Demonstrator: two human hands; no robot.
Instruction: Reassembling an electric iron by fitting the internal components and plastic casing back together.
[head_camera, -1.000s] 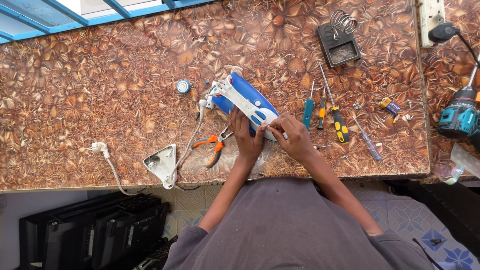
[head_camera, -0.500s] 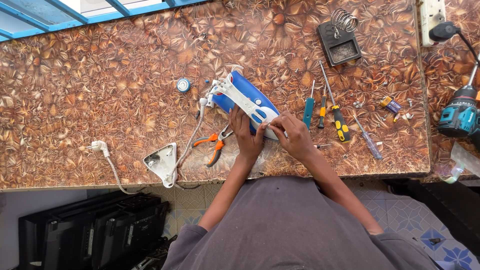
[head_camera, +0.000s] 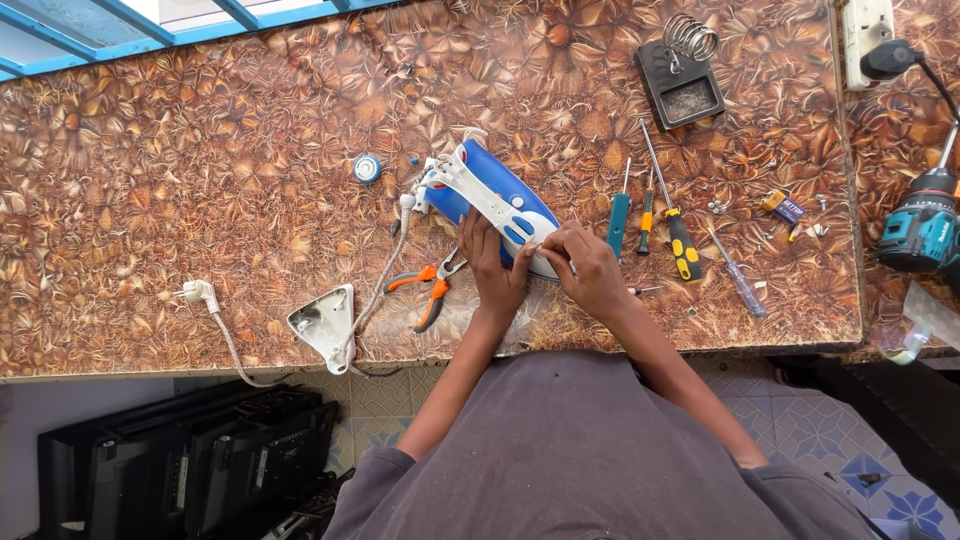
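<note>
With both my left hand (head_camera: 497, 272) and right hand (head_camera: 590, 270) closed around the blue-and-white clothes iron (head_camera: 490, 200) mid-counter (near the front edge), I'm working its rear end, likely needing the yellow-handled screwdriver (head_camera: 672, 215) next.

Head camera, straight down over the bench

One view only, from above the person, facing down at the bench (head_camera: 200, 200) from some height; torso fills 6 o'clock, both hands meet at centre on the iron (head_camera: 490, 190), window frame (head_camera: 150, 20) at 11 o'clock, drill (head_camera: 920, 230) at 3 o'clock.
</note>
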